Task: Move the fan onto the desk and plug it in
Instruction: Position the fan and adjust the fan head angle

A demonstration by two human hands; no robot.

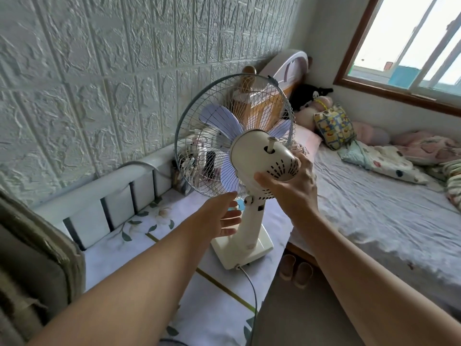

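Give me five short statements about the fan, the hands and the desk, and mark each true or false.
1. The fan stands with its base on the desk. True.
2. The right hand grips the fan's motor housing. True.
3. The left hand is closed around the power cord. False: it is open beside the fan's neck, and the cord trails loose from the base off the desk's edge.
4. The fan lies on the bed. False: it stands upright on the desk, beside the bed.
5. A pair of slippers sits on the floor by the desk. True.
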